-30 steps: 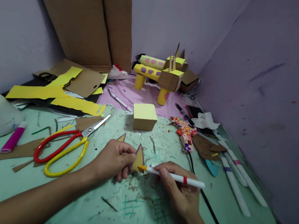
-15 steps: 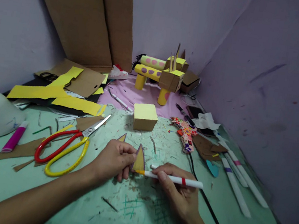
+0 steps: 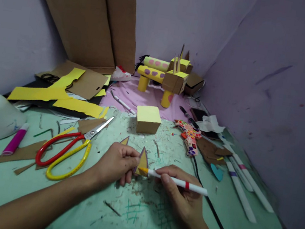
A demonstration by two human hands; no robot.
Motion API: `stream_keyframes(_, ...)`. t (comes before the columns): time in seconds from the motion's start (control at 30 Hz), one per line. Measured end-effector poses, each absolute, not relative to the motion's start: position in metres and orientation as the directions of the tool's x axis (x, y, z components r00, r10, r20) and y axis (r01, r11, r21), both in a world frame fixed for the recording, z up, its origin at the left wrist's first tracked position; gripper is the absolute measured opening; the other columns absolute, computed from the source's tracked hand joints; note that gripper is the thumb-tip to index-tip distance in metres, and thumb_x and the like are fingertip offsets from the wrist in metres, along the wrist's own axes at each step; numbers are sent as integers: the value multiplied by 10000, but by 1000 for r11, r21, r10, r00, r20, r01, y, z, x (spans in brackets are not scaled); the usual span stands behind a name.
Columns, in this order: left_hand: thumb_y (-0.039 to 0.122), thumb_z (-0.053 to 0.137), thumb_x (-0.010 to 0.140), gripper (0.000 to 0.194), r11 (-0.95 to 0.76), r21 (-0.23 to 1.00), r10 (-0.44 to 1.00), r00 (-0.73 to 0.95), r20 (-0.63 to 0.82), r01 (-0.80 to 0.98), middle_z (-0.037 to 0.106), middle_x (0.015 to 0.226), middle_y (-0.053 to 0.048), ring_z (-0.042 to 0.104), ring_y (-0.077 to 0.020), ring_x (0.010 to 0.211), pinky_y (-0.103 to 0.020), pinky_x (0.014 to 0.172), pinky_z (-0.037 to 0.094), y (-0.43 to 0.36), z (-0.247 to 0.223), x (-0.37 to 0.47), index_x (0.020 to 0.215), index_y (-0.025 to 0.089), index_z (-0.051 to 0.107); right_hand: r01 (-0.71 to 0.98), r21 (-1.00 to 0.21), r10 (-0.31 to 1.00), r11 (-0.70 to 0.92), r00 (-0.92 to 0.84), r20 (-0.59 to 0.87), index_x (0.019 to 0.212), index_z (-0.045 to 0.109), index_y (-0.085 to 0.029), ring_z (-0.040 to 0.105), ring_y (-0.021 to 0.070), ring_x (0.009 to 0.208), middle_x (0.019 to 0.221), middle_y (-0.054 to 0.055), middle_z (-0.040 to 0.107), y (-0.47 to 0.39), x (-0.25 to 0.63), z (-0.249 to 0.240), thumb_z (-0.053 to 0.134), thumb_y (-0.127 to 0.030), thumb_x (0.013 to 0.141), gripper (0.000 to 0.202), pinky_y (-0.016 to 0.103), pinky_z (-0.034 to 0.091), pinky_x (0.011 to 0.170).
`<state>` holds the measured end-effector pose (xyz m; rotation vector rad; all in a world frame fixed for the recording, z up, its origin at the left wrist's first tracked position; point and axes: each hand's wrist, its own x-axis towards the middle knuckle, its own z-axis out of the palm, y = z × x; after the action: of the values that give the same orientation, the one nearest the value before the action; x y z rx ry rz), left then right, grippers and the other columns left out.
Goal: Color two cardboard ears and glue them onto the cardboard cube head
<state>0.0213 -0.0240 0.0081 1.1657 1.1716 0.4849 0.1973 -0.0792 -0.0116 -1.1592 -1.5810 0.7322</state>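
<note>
A small cardboard triangle [image 3: 143,160], yellow-brown with a purple edge, is pinched in my left hand [image 3: 119,161] above the green table cover. My right hand [image 3: 182,191] grips a white marker [image 3: 178,181] with a red band, its orange tip over the lower part of the triangle. Another triangle [image 3: 125,140] shows just behind my left hand, partly hidden by it. Beyond both hands sits a small cardboard box [image 3: 148,119] with a pale yellow top.
Large scissors [image 3: 67,147] and a magenta marker [image 3: 15,140] lie at the left. Yellow-topped cardboard figures [image 3: 176,81] stand at the back. At the right are a patterned glue gun [image 3: 190,137] with a black cord, and white markers [image 3: 241,189].
The tip of the marker in my right hand has moved slightly up and left over the triangle. My left hand has stayed in place.
</note>
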Motion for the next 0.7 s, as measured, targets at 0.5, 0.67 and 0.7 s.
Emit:
stream_keyframes(0.5,178,495,766,206,399,886,805,372,-462,238,508,325,36,410,-63,247,-148,283,289,-23,8,22,571,154,557,323,-839,899,438,-151,411,798,707,-209,604,134,537,627,10,673,-79,198,-11,555,-160,816,160,242,448,502)
stream_keyframes(0.67,173,500,765,218,399,887,806,373,-460,232,502,319,41,405,-58,243,-145,280,283,-23,8,22,551,158,540,341,-834,899,434,-107,424,803,698,-204,593,138,535,627,11,664,-80,198,-12,557,-171,821,145,244,439,492)
stream_keyframes(0.7,179,507,759,221,395,890,807,375,-455,229,505,321,38,404,-57,243,-145,280,277,-23,7,21,540,158,535,341,-833,899,435,-104,426,815,699,-207,592,137,534,631,10,665,-81,198,-12,557,-168,821,147,243,439,492)
